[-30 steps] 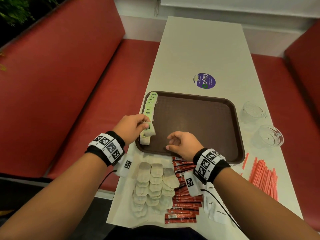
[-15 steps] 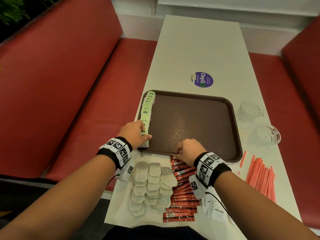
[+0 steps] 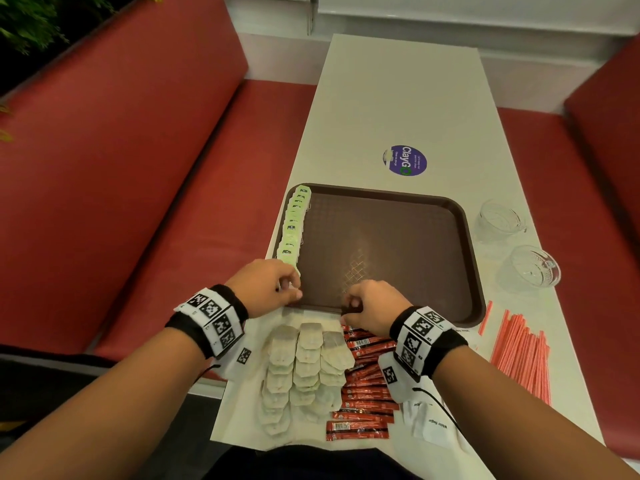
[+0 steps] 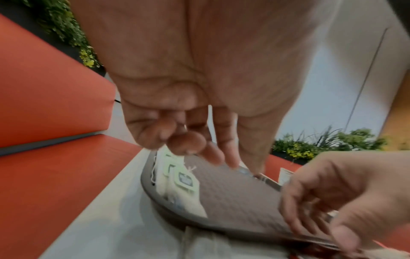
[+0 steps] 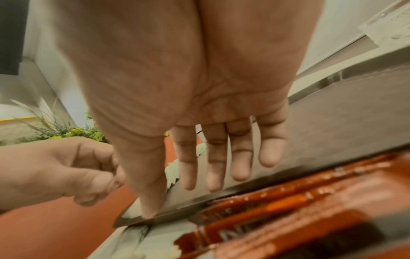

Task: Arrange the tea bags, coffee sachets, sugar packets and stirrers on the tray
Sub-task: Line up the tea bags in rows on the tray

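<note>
Brown tray point(image 3: 464, 271) on table point(image 3: 398, 98); tea bags point(image 3: 292, 225) lined along its left edge. Left hand point(image 3: 265, 287) curled at the row's near end, grasp unclear. Right hand point(image 3: 375, 306), fingers relaxed, thumb on tray's near rim.

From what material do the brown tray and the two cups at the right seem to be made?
Tray: probably moulded plastic, matte brown, with a fine grid texture and a raised rounded rim.
Cups: clear and colourless, with bright glints; glass or hard plastic, I cannot tell which.
</note>
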